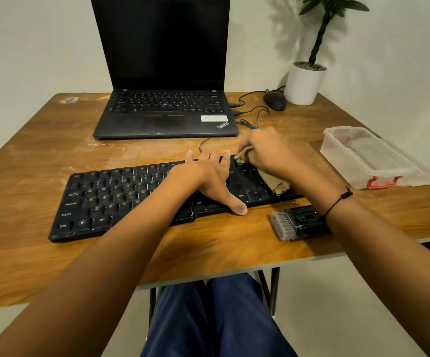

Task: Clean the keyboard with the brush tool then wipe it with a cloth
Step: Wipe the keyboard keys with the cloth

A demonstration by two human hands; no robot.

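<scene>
The keyboard (121,199) is black, wired and full-width, lying slightly askew across the middle of the wooden table (41,140), its left end nearer the table's front edge; pale legends show on the keys — Ctrl, Shift, Alt — and the keycaps look dusty and dull; a thin black cable runs from its far edge towards the laptop (165,73).

The left hand (208,176) lies flat on the keyboard's centre-right, fingers straight and reaching over the far edge, thumb spread down past the near edge onto the wood; it grips nothing. The right hand (268,150) has its fingers curled round a tan cloth (277,182), bunched at the fingertips near the keyboard's far right corner, with a loose flap trailing over the right-hand keys; a dark cord bracelet sits on that wrist.

The brush tool (299,224) — black body, pale grey bristles pointing left — lies on the table just in front of the keyboard's right end, partly under the right forearm.

The table's wood is orange-brown, scuffed and streaked with whitish dust; the laptop stands open with a dark screen behind the keyboard; a black mouse (275,100) and a white-potted plant (305,82) sit at the back right; a clear plastic box (371,158) with a red latch rests at the right edge; the wall is plain and pale.
</scene>
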